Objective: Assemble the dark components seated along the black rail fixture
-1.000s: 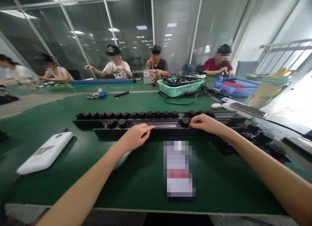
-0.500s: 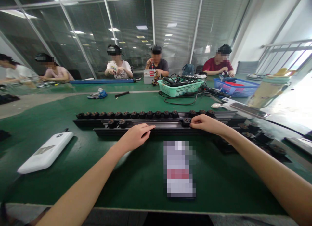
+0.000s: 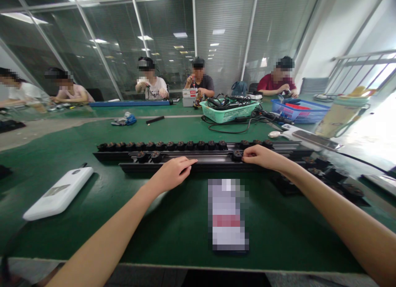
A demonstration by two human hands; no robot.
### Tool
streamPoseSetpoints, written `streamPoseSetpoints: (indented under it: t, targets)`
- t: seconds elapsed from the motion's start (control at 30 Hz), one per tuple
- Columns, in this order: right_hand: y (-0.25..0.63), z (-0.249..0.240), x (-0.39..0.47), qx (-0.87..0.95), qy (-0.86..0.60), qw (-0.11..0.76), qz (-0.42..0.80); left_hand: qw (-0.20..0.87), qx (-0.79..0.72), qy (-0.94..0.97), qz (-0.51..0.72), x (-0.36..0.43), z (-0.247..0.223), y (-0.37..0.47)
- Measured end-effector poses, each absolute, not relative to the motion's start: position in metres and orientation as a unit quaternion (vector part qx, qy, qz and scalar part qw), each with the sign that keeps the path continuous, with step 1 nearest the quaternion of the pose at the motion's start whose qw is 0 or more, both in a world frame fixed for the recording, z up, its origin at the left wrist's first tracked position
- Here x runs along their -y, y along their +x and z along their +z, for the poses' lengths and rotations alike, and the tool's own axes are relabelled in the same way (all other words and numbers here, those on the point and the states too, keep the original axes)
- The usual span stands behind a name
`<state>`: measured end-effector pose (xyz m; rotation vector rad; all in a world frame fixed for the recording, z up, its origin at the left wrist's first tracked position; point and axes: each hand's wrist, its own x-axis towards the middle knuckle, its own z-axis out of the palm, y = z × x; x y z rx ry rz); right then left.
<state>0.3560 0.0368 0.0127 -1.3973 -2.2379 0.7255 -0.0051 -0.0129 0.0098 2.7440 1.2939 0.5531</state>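
The step in hand looks to be the placing of a black round part [image 3: 237,155] in the channel of the front rail [image 3: 213,159]; the right hand [image 3: 258,156] grasps it by its right side with bent fingers; the left hand [image 3: 173,171] rests on the rail with its index finger stretched along it, and whether it clasps the rail's near edge I cannot tell; the next move probably calls for a light pinch that keeps the part level between the walls, with the rail kept steady.

The part is short and drum-like, with a brownish, uneven top; it sits upright, right of the rail's middle, well apart from two like parts [image 3: 149,156] near the left end; the rail runs roughly along the bench's near edge, set back from it; a phone [image 3: 228,215] lies between it and that edge of the bench [image 3: 173,237].
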Motion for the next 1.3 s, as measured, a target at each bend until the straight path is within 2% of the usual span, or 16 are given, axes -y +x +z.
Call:
streamPoseSetpoints:
  t: [1.3]
  targets:
    - [0.3571, 0.0183, -0.0360, 0.802, -0.502, 0.183, 0.267, 0.029, -0.417, 0.889, 0.186, 0.0140, 0.0104, -0.0046]
